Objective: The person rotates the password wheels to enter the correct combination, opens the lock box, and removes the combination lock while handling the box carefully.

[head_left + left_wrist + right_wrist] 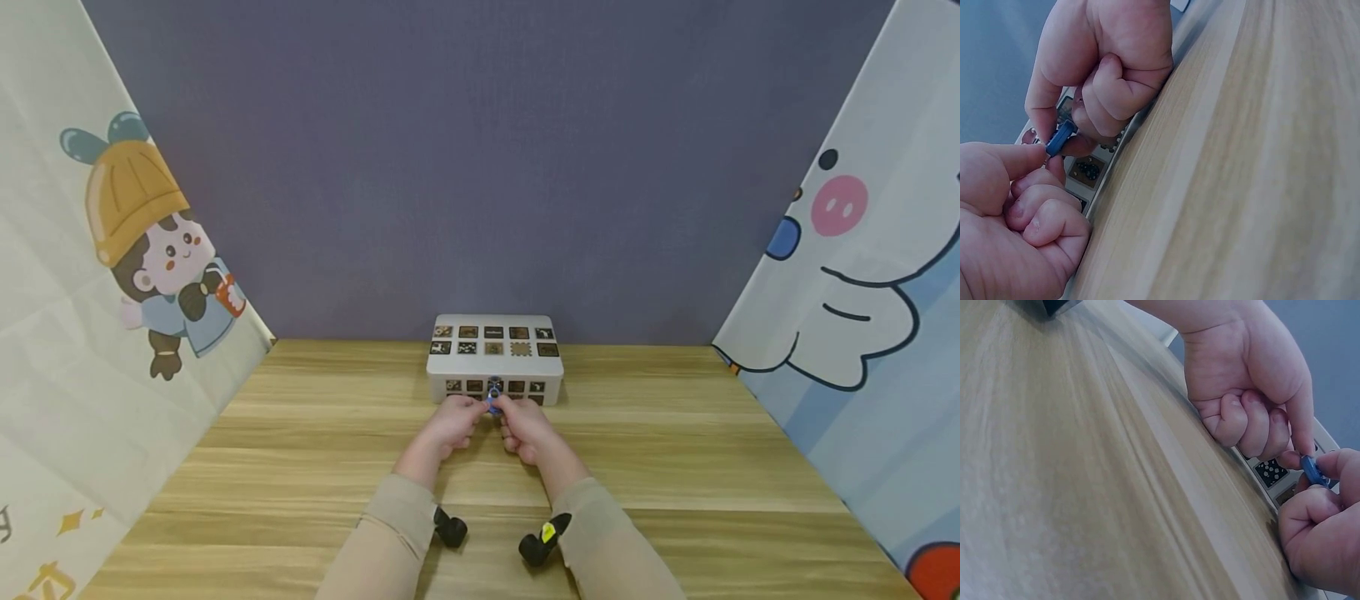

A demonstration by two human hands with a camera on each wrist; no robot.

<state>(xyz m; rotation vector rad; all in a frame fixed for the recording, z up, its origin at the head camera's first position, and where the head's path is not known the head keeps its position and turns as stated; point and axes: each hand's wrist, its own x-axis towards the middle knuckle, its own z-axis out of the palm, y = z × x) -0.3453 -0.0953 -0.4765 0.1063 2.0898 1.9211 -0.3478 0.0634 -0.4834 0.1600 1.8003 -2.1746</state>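
Note:
In the head view a small blue object (494,401) with a ring-like upper part sits before the front of a white box (495,371). My left hand (456,421) pinches it from the left between thumb and forefinger, and my right hand (527,429) pinches it from the right. In the left wrist view the blue object (1060,139) shows between the fingertips of both hands. The other fingers of the left hand (1016,219) are curled in. From the right wrist the right hand (1329,525) also grips the blue object (1312,470); fingers hide much of it.
Small dark and brown square pictures cover the box's lid and front. It stands on a wood-grain table (330,467), against a grey-blue back panel (480,167). Printed cloths flank the table: a cartoon child (180,250) on the left, a pig-nosed figure (862,317) on the right.

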